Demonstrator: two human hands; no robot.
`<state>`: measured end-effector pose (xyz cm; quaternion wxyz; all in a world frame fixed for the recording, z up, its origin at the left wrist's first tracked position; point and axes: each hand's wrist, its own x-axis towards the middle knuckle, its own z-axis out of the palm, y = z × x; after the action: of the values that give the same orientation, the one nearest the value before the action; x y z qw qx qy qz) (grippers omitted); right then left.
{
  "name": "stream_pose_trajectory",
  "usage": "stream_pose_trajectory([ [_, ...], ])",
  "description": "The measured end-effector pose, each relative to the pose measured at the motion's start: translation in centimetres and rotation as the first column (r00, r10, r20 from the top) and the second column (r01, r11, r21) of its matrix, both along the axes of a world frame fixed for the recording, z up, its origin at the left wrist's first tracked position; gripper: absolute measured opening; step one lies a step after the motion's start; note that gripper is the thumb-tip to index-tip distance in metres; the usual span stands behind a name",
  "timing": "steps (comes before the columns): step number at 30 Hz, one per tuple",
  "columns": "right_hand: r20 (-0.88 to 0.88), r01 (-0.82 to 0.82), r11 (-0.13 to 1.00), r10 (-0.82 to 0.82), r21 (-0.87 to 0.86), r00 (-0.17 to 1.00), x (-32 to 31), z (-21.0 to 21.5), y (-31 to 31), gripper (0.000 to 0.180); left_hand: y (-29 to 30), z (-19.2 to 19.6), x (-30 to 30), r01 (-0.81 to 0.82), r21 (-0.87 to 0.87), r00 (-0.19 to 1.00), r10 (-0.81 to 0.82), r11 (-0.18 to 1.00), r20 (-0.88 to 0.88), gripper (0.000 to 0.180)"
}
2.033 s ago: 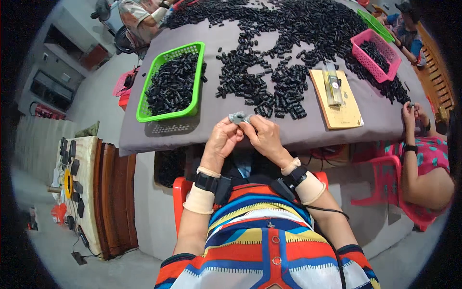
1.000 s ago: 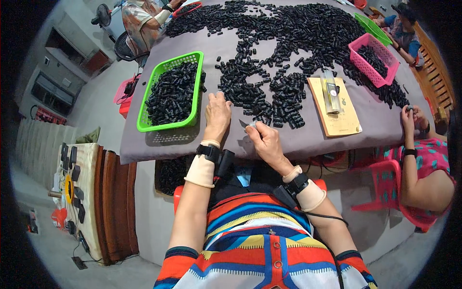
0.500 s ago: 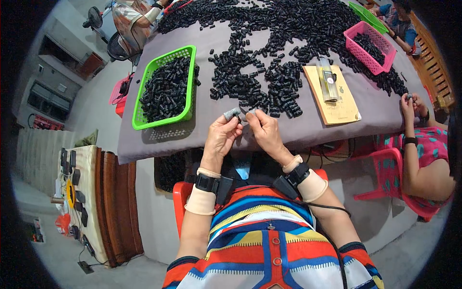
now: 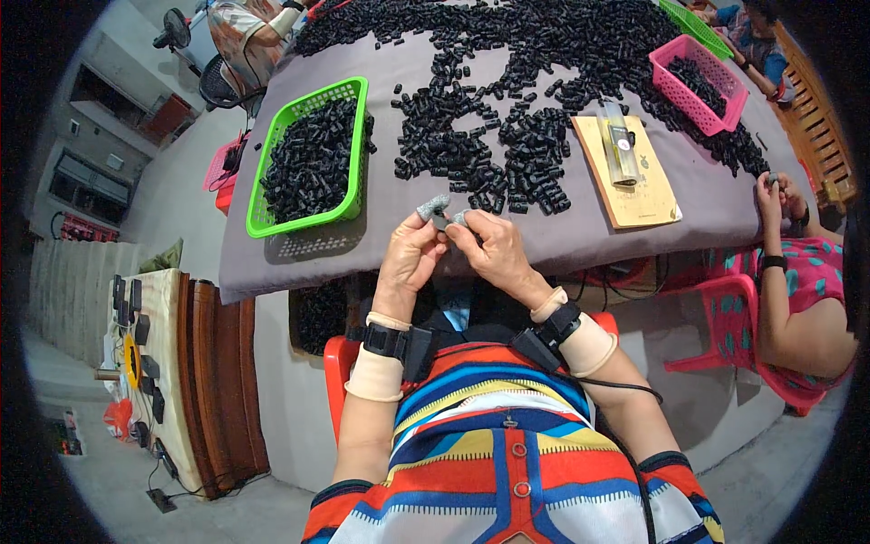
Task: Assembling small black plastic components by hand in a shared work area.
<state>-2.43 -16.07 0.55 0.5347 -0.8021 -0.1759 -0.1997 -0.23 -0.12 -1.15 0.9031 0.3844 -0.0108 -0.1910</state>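
Observation:
Above the near edge of the cloth-covered table, my left hand [image 4: 410,258] pinches a small black cylindrical piece [image 4: 441,220] between thumb and forefinger. My right hand [image 4: 494,251] is closed right beside it, its thumb and forefinger meeting the same piece. Grey covers sit on the forefinger tips. The fingers hide most of the piece. Just beyond my hands lie loose black cylindrical pieces [image 4: 536,154] in heaps. To the left stands a green plastic basket [image 4: 304,223] filled with similar pieces.
A tan pad [image 4: 648,204] with a clear plastic tool [image 4: 622,156] on it lies to the right. Farther right is a pink basket [image 4: 678,95] holding black pieces. A co-worker's hands [image 4: 785,195] are at the right table edge; another person [image 4: 243,41] is at the far left.
My right hand has moved slightly left and lower, bringing its fingers up against the black piece at my left hand. The left fingertips have tipped upward a little.

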Motion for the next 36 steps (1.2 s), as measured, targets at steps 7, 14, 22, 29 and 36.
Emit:
stream_pose_trajectory([
  [7, 0.035, -0.002, 0.999, 0.004, -0.041, 0.999, -0.2, 0.3, 0.0, 0.021, 0.3, 0.0, 0.1, 0.029, 0.006, 1.000, -0.029, 1.000, 0.006, 0.027],
  [14, 0.024, 0.041, 0.999, -0.040, -0.010, 0.999, -0.1, 0.1, 0.3, 0.023, 0.1, 0.1, 0.0, 0.012, 0.028, 1.000, -0.012, 1.000, 0.002, 0.027],
  [22, -0.108, 0.052, 0.991, -0.038, 0.127, 0.993, 0.1, 0.4, 0.0, 0.027, -0.1, 0.8, -0.2, 0.016, 0.027, 0.999, -0.017, 0.999, 0.035, 0.022],
  [29, -0.179, 0.036, 0.974, 0.004, 0.222, 0.984, 0.1, 0.5, -0.3, 0.030, -0.5, 1.6, -0.2, -0.030, 0.100, 1.000, 0.030, 0.995, -0.008, 0.018],
  [36, -0.255, 0.051, 0.976, 0.005, 0.210, 0.967, 0.3, 0.1, -0.4, 0.030, -0.3, 1.0, -0.3, -0.013, 0.046, 1.000, 0.012, 0.999, 0.026, 0.020],
])
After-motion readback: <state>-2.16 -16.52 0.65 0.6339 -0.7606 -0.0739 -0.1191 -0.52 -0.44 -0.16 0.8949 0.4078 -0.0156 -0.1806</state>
